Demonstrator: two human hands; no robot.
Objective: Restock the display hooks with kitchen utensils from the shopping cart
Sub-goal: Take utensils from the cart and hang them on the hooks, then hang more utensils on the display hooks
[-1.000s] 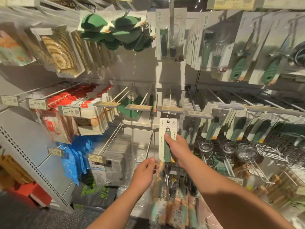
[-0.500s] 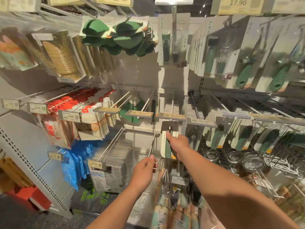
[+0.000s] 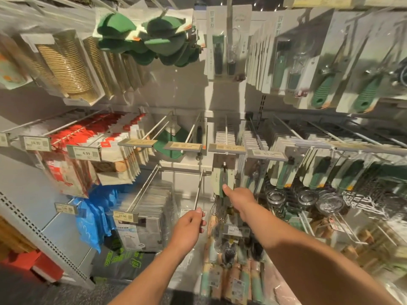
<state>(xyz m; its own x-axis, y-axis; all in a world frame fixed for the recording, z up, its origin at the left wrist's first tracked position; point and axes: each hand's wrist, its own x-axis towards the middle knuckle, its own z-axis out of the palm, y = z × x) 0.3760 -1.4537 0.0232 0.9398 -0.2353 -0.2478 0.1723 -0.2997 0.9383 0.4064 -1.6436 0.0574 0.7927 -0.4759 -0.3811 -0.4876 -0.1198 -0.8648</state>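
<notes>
While gripped, whisk (image 3: 222, 183) under hook (image 3: 226, 133)

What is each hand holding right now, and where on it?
The right hand grips the carded whisk at its green handle, low on the card. The left hand pinches the front tip of an empty display hook.

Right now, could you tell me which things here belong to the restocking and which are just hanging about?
In the job:
- carded whisk
- display hook it hangs from
- right hand on the whisk
- left hand at an empty hook

Just hanging about:
- green mitts
- gold cups
- glass lids
</notes>
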